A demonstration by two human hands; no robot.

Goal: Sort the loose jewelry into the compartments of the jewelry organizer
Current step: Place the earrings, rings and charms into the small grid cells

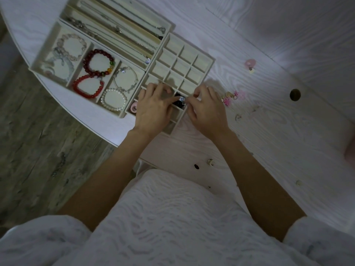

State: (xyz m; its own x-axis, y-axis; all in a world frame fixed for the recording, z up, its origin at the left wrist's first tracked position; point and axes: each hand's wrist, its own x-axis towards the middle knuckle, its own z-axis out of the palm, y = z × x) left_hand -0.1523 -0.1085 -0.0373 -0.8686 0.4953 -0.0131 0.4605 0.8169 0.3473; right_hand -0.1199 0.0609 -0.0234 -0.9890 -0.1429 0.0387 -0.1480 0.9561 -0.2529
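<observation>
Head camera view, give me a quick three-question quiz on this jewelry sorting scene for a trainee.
1. True or false: the white pearl bracelet lies in the same tray section as a silver charm bracelet.
2. Multiple choice: the black item sits
A. loose on the table
B. over the small-grid tray, between the left hand and right hand
C. in the necklace tray
3. Fill in: the gold ring lies on the ____, near the person's body.

Key: 1 true; 2 B; 3 table.
</observation>
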